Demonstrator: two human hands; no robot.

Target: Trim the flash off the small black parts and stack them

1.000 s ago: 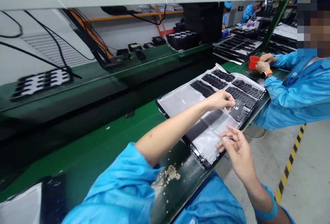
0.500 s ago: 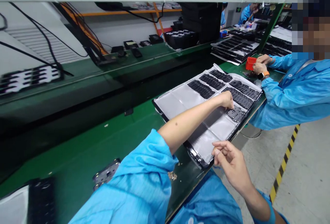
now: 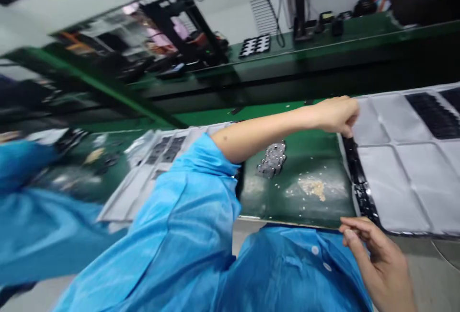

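Note:
A black tray (image 3: 361,192) covered by a clear plastic sheet (image 3: 398,178) lies on the green bench at the right, with dark keypad parts (image 3: 429,113) in its far pockets. My left hand (image 3: 338,114) reaches across and curls its fingers over the tray's far left edge. At the tray's near left corner, my right hand (image 3: 375,254) has its fingers bent, the fingertips touching the rim. Both sleeves are blue.
A small cluster of metal parts (image 3: 272,160) and a patch of pale crumbs (image 3: 316,187) lie on the green bench (image 3: 305,206) left of the tray. Another sheet-covered tray (image 3: 161,151) sits further left, near another person's blue sleeve (image 3: 32,235). A raised conveyor ledge (image 3: 323,58) runs behind.
The view has swung left. My left hand left the black parts in the tray's middle and now grips its left edge. My right hand stays at the near edge.

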